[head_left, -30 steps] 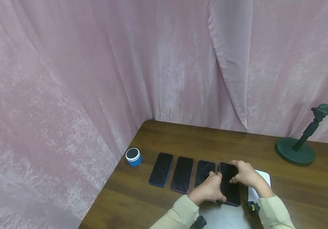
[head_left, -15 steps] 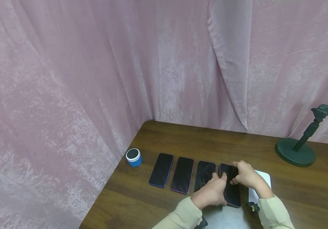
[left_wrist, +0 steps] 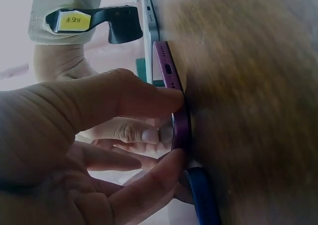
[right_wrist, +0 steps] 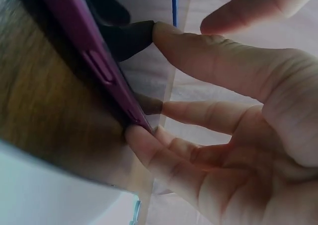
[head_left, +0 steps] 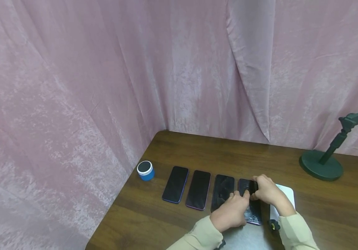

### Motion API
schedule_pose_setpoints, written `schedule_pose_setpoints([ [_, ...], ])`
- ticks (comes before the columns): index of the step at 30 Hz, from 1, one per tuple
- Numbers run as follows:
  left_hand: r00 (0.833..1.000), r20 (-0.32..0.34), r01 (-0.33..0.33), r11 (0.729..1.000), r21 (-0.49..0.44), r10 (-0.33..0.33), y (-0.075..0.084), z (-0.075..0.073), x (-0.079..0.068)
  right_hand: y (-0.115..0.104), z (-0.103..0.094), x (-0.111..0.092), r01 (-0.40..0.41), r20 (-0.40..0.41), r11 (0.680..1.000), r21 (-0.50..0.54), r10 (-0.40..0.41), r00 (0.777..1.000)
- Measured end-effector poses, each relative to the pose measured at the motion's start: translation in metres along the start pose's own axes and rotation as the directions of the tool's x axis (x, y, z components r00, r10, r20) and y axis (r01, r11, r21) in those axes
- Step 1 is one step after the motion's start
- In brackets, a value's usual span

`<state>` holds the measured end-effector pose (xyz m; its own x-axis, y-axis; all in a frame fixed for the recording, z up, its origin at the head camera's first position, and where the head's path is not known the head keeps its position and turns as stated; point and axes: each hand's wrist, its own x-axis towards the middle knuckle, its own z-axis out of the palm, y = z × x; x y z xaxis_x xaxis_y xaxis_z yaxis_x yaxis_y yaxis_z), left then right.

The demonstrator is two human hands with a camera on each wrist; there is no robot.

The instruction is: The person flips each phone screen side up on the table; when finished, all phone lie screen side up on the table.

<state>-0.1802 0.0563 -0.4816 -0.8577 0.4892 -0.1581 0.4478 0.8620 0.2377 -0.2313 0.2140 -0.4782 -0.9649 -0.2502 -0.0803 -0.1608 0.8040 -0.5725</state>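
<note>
A purple-edged smartphone [head_left: 254,210], black screen up, lies fourth from the left in a row on the wooden table. My left hand [head_left: 232,210] pinches its near left side, thumb by the bottom corner and index finger farther up; in the left wrist view the thumb and finger meet the purple edge [left_wrist: 182,128]. From the far right, my right hand [head_left: 268,191] grips the same phone. In the right wrist view one fingertip [right_wrist: 136,134] sits at the side edge near the top corner, while the thumb [right_wrist: 166,34] touches the dark screen. Part of the screen is hidden by both hands.
Three more dark-screened phones, a blue-edged one [head_left: 175,184], a pink-edged one [head_left: 198,190] and a black one [head_left: 223,189], lie to the left. A white phone-like slab [head_left: 286,194] lies under my right wrist. A blue jar [head_left: 146,172] and a green stand [head_left: 322,165] are farther out.
My left hand has slid slightly right and nearer, its index finger now over the phone's screen. The phone has barely shifted; a pale reflection shows on its lower screen. My right hand stays nearly still.
</note>
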Motion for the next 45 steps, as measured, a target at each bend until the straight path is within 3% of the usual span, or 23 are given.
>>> schedule_pose_setpoints([
  [5,0.997,0.065,0.058,0.994,-0.092,-0.052,-0.006,-0.006,0.000,0.000,-0.001,-0.002,-0.015,0.023,0.998,0.057,0.014,1.000],
  [8,0.995,0.087,0.062,0.987,-0.151,-0.049,-0.012,-0.012,0.001,0.001,-0.005,-0.003,0.000,0.032,0.996,0.086,-0.003,0.999],
  [18,0.997,0.028,-0.066,0.960,-0.274,0.076,-0.023,-0.020,0.004,0.008,-0.025,-0.005,0.121,-0.030,0.981,0.149,-0.118,0.993],
  [29,0.977,-0.045,-0.210,0.930,-0.301,0.206,0.003,-0.022,0.019,0.026,-0.049,-0.024,0.132,-0.158,0.977,0.165,-0.106,0.982],
  [37,0.979,-0.036,-0.200,0.931,-0.304,0.199,0.026,-0.017,0.028,0.042,-0.063,-0.040,0.106,-0.164,0.983,0.150,-0.081,0.983],
  [45,0.978,0.006,-0.202,0.950,-0.238,0.210,0.041,-0.005,0.036,0.061,-0.058,-0.052,0.035,-0.118,0.988,0.150,-0.017,0.993],
])
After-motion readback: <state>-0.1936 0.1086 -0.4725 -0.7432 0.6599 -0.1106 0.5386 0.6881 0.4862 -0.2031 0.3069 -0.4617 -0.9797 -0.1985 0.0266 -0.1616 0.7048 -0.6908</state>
